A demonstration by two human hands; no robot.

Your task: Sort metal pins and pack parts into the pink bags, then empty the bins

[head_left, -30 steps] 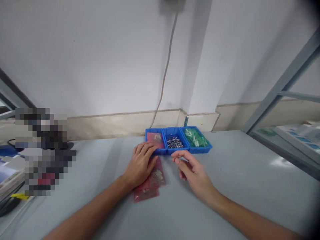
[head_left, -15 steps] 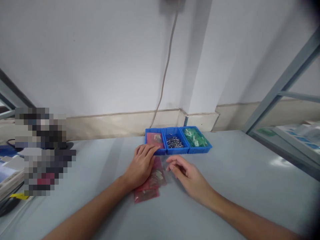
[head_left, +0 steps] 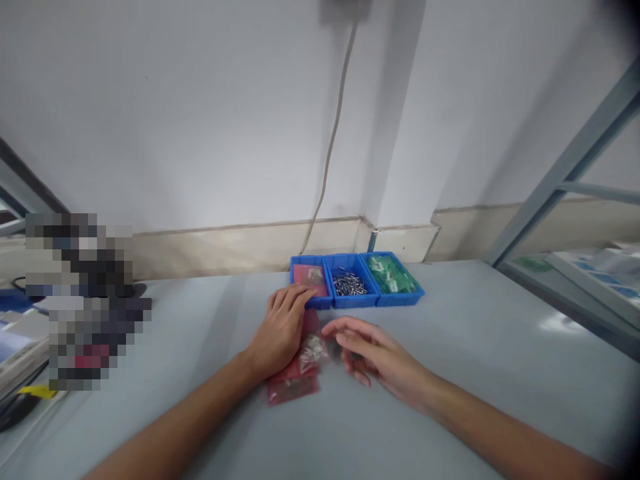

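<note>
My left hand (head_left: 281, 333) is closed over the upper end and left edge of a pink plastic bag (head_left: 311, 322), its fingertips near the front of the left blue bin (head_left: 330, 293). Crumpled clear plastic with small pale pieces (head_left: 313, 352) shows on that bag, beside my left thumb. Another pink bag (head_left: 293, 390) sticks out below it on the table. To the right, my right hand (head_left: 373, 350) hovers with fingers apart and nothing visible in them. Its index fingertip is close to the clear plastic; whether they touch I cannot tell.
Two more blue bins adjoin the first: one with metal pins (head_left: 349, 283), one with green bags (head_left: 393, 275). Behind them a cable (head_left: 333, 133) hangs down the wall. Grey frame bars (head_left: 565, 160) slant at the right. Papers and a blurred-out area lie at the left.
My right hand's fingers have spread from a loose curl, the index finger reaching left. The clear plastic looks more bunched up. My left hand has barely moved.
</note>
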